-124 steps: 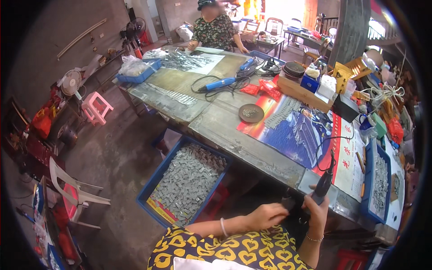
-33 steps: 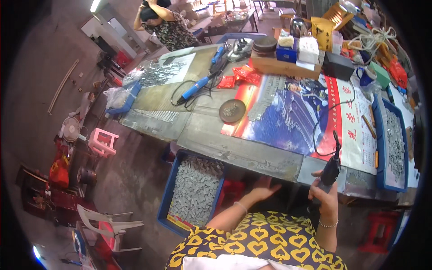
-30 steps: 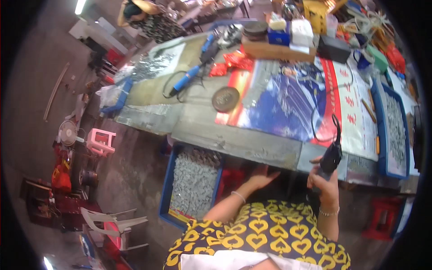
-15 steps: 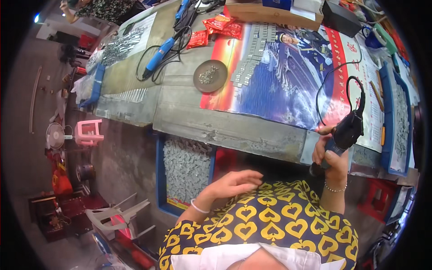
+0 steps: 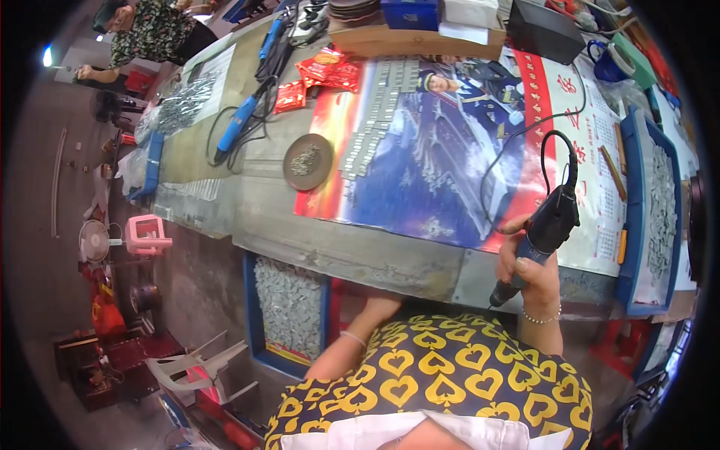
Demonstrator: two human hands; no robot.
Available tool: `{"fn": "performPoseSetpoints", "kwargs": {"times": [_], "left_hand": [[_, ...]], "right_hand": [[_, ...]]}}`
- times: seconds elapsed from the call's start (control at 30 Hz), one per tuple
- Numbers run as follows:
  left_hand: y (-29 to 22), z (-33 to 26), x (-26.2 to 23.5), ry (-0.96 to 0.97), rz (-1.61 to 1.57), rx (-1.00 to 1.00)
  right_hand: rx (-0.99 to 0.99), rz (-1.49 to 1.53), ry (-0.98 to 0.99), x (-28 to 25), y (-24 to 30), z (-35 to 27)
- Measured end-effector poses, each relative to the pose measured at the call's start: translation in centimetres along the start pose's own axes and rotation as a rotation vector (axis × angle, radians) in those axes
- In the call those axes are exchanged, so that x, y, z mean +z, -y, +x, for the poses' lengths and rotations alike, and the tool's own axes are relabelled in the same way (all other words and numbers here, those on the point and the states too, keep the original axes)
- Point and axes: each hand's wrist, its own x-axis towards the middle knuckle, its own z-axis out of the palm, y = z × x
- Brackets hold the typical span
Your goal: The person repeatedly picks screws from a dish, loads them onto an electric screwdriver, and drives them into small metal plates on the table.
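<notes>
My right hand grips a black corded electric screwdriver at the table's front edge, its bit tilted down toward my lap. My left hand reaches in beneath the table edge, and its fingers are hidden there. Beside that wrist, below the tabletop, sits a blue bin of small grey parts. On the table a poster lies flat, with rows of small flat grey pieces along its left side. A round brown dish holds a heap of tiny metal pieces.
Left of the dish lies a blue corded tool. Red packets lie behind it, near a wooden box. A blue tray of grey parts stands at the right. Another person is at the far left.
My left hand has moved from in front of my apron to beneath the table edge. My right hand, with the electric screwdriver, sits a little further left and lower in view.
</notes>
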Motion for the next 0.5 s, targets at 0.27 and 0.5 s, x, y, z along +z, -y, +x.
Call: {"fn": "performPoseSetpoints", "kwargs": {"times": [0.27, 0.5], "left_hand": [[2.1, 2.6, 1.6, 0.143, 0.010, -0.040], [-0.8, 2.3, 1.9, 0.231, -0.152, 0.028]], "right_hand": [[0.015, 0.009, -0.040, -2.9, 1.8, -2.2], [-0.076, 0.025, -0.064, -2.2, 3.4, -4.5]]}}
